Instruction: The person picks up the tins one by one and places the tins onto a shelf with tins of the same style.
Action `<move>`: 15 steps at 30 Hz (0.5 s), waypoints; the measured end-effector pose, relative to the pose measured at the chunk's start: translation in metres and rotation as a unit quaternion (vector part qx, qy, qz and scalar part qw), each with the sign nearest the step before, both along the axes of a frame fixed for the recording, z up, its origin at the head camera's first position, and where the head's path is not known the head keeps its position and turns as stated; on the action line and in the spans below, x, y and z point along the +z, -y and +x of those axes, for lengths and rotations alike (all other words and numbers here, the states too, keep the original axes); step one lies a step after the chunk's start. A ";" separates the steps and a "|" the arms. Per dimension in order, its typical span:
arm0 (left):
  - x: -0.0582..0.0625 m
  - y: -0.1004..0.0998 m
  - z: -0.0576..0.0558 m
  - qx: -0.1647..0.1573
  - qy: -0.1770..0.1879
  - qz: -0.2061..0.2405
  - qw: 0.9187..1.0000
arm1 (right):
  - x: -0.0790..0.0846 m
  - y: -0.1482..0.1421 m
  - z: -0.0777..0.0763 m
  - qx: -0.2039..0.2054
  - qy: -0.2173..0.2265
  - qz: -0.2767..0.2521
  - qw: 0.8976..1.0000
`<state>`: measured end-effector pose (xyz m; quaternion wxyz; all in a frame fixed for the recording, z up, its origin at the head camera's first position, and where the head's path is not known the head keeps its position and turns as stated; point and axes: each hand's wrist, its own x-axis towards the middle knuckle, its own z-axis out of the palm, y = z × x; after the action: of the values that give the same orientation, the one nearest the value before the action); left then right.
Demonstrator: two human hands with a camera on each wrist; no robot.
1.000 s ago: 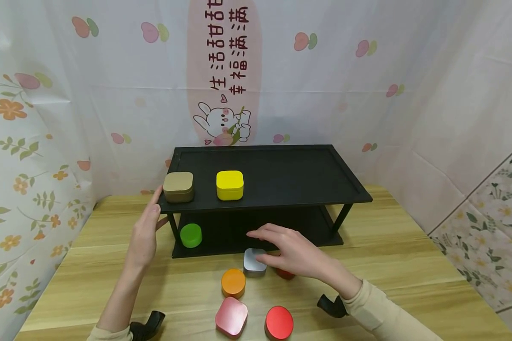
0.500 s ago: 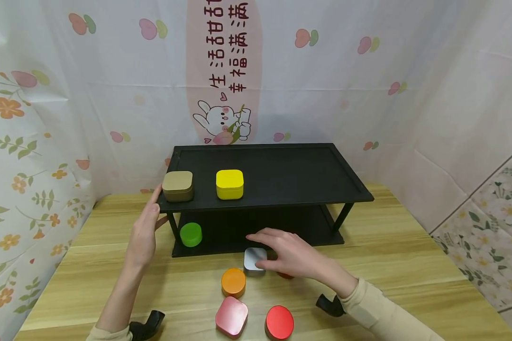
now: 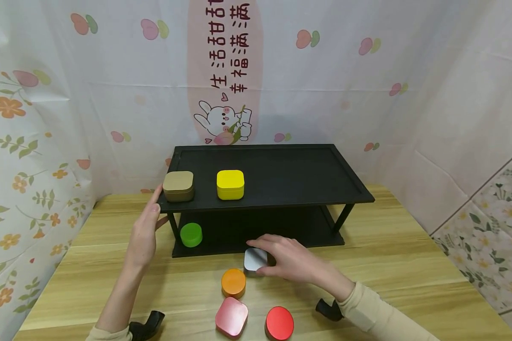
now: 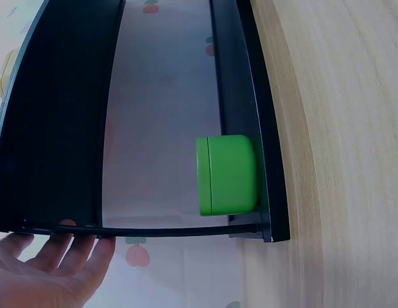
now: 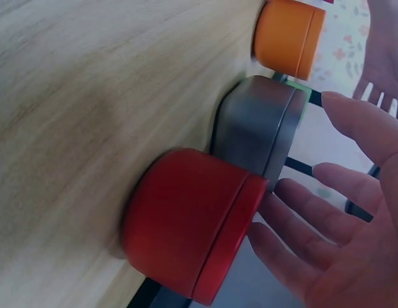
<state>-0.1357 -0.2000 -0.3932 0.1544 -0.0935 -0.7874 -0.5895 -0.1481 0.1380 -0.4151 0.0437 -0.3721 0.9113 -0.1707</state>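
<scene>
My left hand rests at the front left corner of a black two-tier shelf; in the left wrist view its fingertips touch the side rail. On the table, my right hand hovers over a silver square tin, thumb at its front and fingers reaching past its back edge. The right wrist view shows these fingers spread around the silver tin's lid, with a gap to the thumb. Beside it stands a red round tin, hidden under the hand in the head view.
A tan tin and a yellow tin stand on the top tier, a green tin on the lower left. Nearer me are an orange round tin, a pink square tin and another red round tin.
My right hand has lowered slightly and come closer around the silver tin, its fingers nearer the back edge. The left hand stays at the shelf corner.
</scene>
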 end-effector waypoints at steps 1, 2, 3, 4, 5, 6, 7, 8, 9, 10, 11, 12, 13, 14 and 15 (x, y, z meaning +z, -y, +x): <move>0.000 0.000 0.000 0.000 0.000 0.000 1.000 | -0.001 0.000 0.000 0.000 0.001 0.001 1.000; 0.000 0.000 0.000 0.000 0.000 0.000 1.000 | -0.002 0.000 0.000 0.000 0.002 0.002 1.000; 0.000 0.000 0.000 -0.001 0.001 -0.001 1.000 | -0.002 0.000 0.000 0.000 0.002 0.003 1.000; 0.000 0.000 0.000 -0.001 0.001 -0.001 1.000 | -0.003 0.000 0.000 -0.001 0.002 0.004 1.000; 0.000 0.000 0.000 -0.001 0.002 0.000 1.000 | -0.004 0.000 0.000 0.000 0.001 0.005 1.000; 0.000 0.000 0.000 -0.002 0.002 -0.001 1.000 | -0.004 0.000 -0.001 0.000 0.001 0.005 1.000; 0.000 0.000 0.000 -0.002 0.003 0.000 1.000 | -0.005 0.000 -0.001 0.000 0.000 0.006 1.000; 0.000 0.000 0.000 -0.002 0.003 0.000 1.000 | -0.006 0.000 -0.001 0.001 -0.001 0.006 1.000; 0.000 0.000 0.000 -0.002 0.003 0.000 1.000 | -0.006 0.000 -0.001 0.001 -0.002 0.007 1.000; 0.000 0.000 0.000 -0.002 0.004 0.000 1.000 | -0.007 0.000 -0.001 0.002 -0.004 0.007 1.000; 0.000 0.000 0.000 -0.002 0.004 0.000 1.000 | -0.008 0.000 -0.001 0.003 -0.005 0.007 1.000; 0.000 0.000 0.000 -0.002 0.004 0.000 1.000 | -0.009 0.000 -0.002 0.003 -0.005 0.006 1.000; 0.000 0.000 0.000 -0.001 0.004 0.000 1.000 | -0.009 0.000 -0.002 0.004 -0.004 0.006 1.000; 0.000 0.000 0.000 -0.001 0.004 0.000 1.000 | -0.010 0.000 -0.001 0.004 -0.004 0.006 1.000; 0.000 0.000 0.000 -0.001 0.004 0.000 1.000 | -0.010 0.001 -0.001 0.004 -0.003 0.006 1.000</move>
<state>-0.1355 -0.1998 -0.3931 0.1509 -0.0922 -0.7879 -0.5898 -0.1496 0.1374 -0.4253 0.0438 -0.3759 0.9111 -0.1634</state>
